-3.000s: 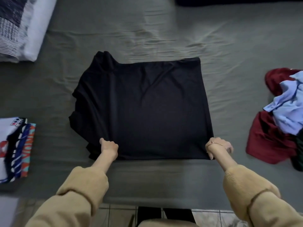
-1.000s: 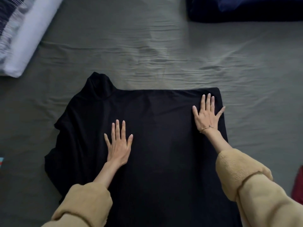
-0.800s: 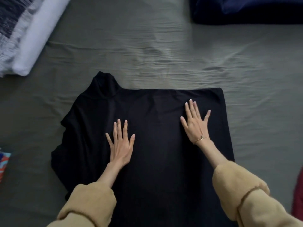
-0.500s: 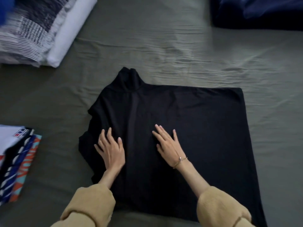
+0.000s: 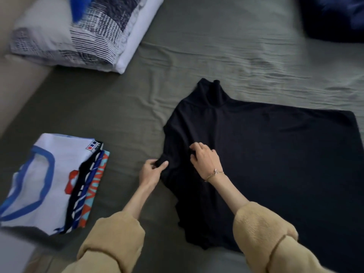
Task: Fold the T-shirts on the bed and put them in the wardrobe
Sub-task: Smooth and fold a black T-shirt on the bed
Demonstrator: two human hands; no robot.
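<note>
Head view: our left hand (image 5: 152, 171) fingers pinch the black shirt (image 5: 266, 164) edge, right hand (image 5: 205, 159) fingers curl into cloth just beside; we should fold the sleeve inward flat, keeping edges aligned.

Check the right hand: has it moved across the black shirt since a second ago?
Yes. The right hand went from the black shirt's right edge to its left side.

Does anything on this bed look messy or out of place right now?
Only the black shirt looks untidy: its left side is bunched and uneven where the left hand pinches the edge and the right hand gathers fabric. The folded stack of T-shirts beside it lies neat, edges slightly staggered. Nothing looks spilled or damaged.
</note>
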